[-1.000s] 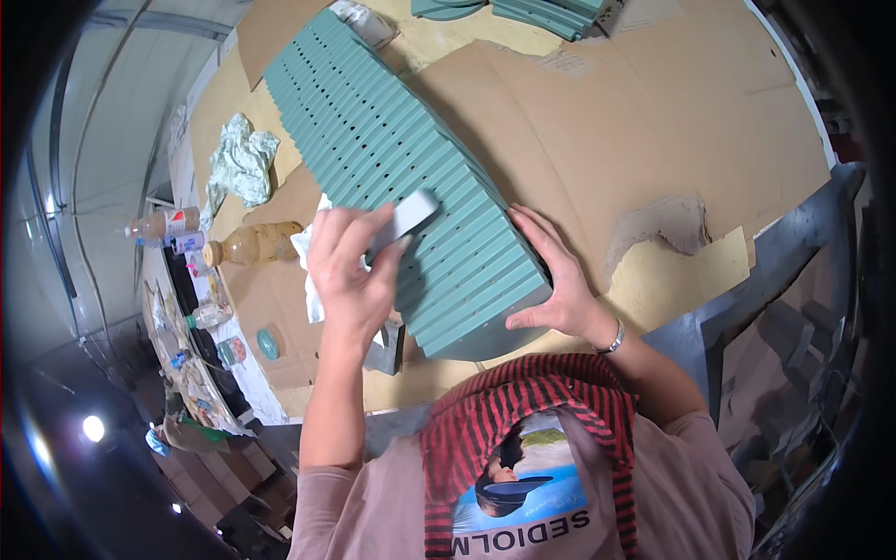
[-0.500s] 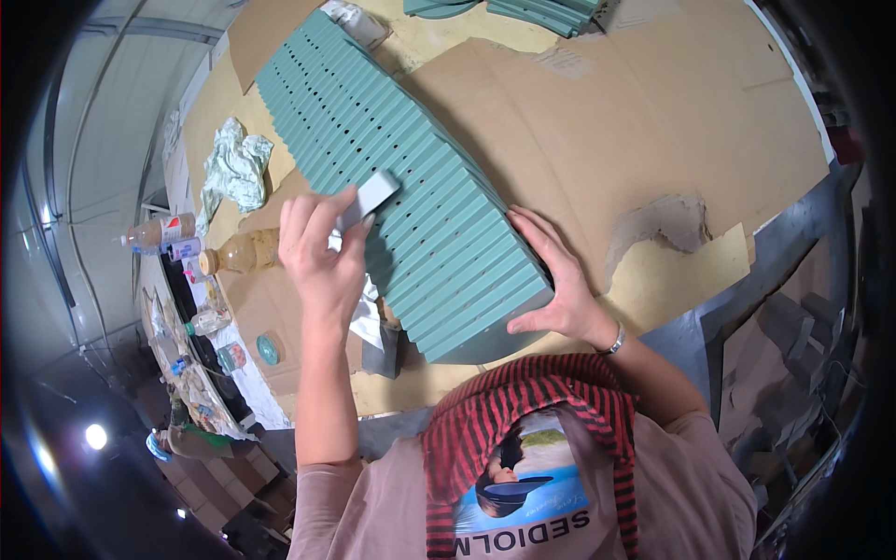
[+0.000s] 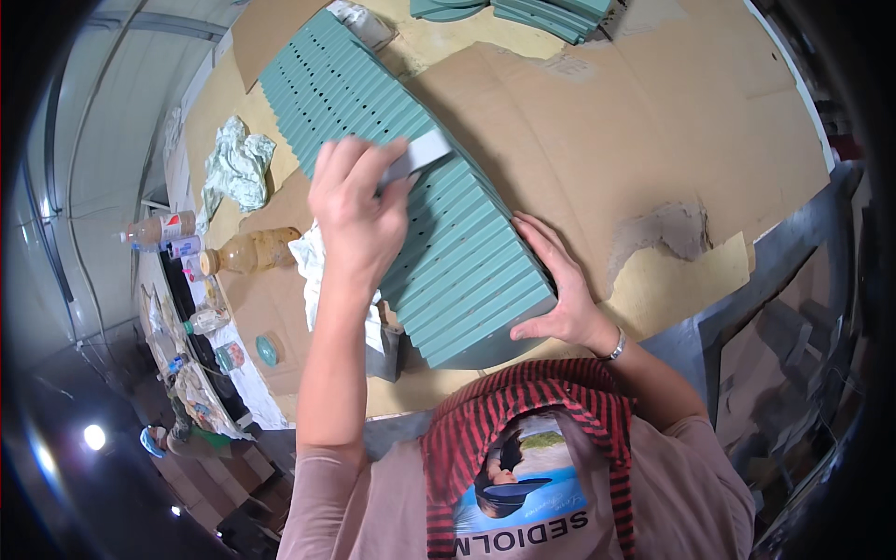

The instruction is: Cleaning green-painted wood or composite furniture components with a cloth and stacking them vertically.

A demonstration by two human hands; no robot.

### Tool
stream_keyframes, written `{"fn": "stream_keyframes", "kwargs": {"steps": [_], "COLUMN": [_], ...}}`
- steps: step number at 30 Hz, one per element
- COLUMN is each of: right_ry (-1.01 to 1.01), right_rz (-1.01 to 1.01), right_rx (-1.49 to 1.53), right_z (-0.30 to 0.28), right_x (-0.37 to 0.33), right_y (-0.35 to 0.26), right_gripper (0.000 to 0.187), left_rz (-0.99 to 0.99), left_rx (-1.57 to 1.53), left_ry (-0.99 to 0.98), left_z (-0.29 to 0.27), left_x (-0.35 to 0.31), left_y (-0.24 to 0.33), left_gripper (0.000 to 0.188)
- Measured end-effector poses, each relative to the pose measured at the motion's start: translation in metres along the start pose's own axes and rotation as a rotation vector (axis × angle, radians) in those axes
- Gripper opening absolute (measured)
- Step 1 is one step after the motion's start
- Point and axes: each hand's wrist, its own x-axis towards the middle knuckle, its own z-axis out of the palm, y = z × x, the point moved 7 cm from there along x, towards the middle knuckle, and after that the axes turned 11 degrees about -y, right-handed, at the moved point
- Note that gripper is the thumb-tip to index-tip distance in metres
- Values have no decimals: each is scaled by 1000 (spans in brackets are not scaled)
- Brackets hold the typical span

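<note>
Head view looking straight down: left hand point(image 3: 359, 210) is gripping a small grey block point(image 3: 417, 157) and pressing it on top of a long row of teal slats point(image 3: 411, 196) stacked edge-up across the bench point(image 3: 691, 121). Right hand point(image 3: 555, 294) isn't gripping anything, it's lying flat with fingers spread against the near end of the row, bracing it.

What could go wrong, I reckon: the slats only lean on each other, so a hard push with the block could tip or fan out the row, mostly at the near end if the bracing hand slips. The block is also held just by the fingertips, so it could skid off.

Bench is covered in brown cardboard, torn in one spot. On the left sit a crumpled greenish rag point(image 3: 238, 168), a white cloth point(image 3: 313, 257), an amber bottle point(image 3: 247, 252) and a few smaller bottles. More teal pieces point(image 3: 523, 11) at the far edge. Room looks like a workshop, dim floor below with a couple of lights.
</note>
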Motion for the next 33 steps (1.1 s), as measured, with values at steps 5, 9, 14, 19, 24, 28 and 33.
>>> {"fn": "stream_keyframes", "kwargs": {"steps": [5, 9, 14, 19, 24, 28, 33], "right_ry": [4, -12, -9, -10, -14, -16, -21], "right_rz": [-8, 17, 27, 31, 31, 30, 35], "right_rx": [-9, -21, -28, -26, -30, -20, -27], "right_z": [-1, -1, -2, -2, -1, 0, -1], "right_x": [1, 2, 1, -1, 1, 2, 1], "right_y": [0, -2, -1, 0, 0, -3, -1], "right_gripper": [118, 119, 119, 119, 119, 119, 119], "left_rz": [56, 5, -216, -203, -101, -13, 6], "left_rx": [6, 16, 22, 107, 106, 55, 19], "left_ry": [-28, -85, -124, -26, -5, 24, 43], "left_z": [10, -7, -37, -45, -11, 4, -13], "left_x": [20, -5, -62, -42, 17, 49, 42], "left_y": [12, -3, -36, -51, -48, -38, -37], "left_gripper": [35, 34, 37, 32, 33, 32, 28]}}
